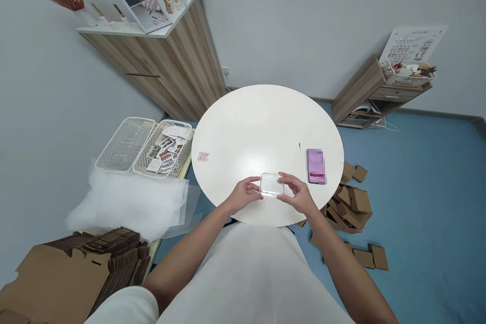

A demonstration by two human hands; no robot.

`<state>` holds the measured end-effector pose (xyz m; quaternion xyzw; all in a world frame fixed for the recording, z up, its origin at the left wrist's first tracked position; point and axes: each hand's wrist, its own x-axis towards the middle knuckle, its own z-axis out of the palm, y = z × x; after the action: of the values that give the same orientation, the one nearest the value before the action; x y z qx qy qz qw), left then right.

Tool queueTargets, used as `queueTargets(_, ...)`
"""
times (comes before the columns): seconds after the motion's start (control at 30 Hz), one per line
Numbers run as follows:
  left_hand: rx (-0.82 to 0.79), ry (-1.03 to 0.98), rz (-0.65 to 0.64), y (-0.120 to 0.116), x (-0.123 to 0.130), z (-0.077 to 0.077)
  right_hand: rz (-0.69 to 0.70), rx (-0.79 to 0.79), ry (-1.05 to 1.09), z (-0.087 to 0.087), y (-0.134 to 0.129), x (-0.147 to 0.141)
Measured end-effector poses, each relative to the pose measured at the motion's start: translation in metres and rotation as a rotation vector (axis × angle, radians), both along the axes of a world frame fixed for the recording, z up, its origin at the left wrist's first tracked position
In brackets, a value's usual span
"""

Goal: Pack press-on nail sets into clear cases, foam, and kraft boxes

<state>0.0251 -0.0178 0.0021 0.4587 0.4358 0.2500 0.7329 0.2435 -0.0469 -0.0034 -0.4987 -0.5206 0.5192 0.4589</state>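
A small clear plastic box (271,185) is held just over the near part of the round white table (261,126). My left hand (245,195) grips its left edge between thumb and fingers. From the right side, my right hand (296,193) pinches the box with the thumb low and the fingers at the top corner. A small sheet of pink nail tips (203,157) lies at the table's left edge. To the right of my right hand rests a phone (316,166) with a purple screen.
Left of the table stand two white baskets (163,149), one with nail cards, above white foam sheets (132,202) and stacked flat cardboard (56,283). Small brown boxes (351,207) lie on the floor at the right. Wooden cabinets (170,61) stand behind.
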Motion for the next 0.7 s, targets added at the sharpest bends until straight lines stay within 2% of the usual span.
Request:
queueTargets(0.2,0.047,0.084,-0.002,-0.003,-0.005,-0.012,-0.057,-0.23,0.031,0.0,0.012,-0.009)
queueTargets(0.33,0.098,0.123,-0.013,-0.001,-0.008,-0.02,-0.131,-0.306,0.017,-0.003,0.024,-0.018)
queueTargets(0.47,0.109,0.126,0.008,0.001,-0.01,-0.027,-0.148,-0.37,0.051,-0.014,0.029,-0.026)
queueTargets(0.7,0.025,0.143,0.048,-0.001,-0.011,-0.047,-0.212,-0.442,0.103,-0.032,0.007,-0.034)
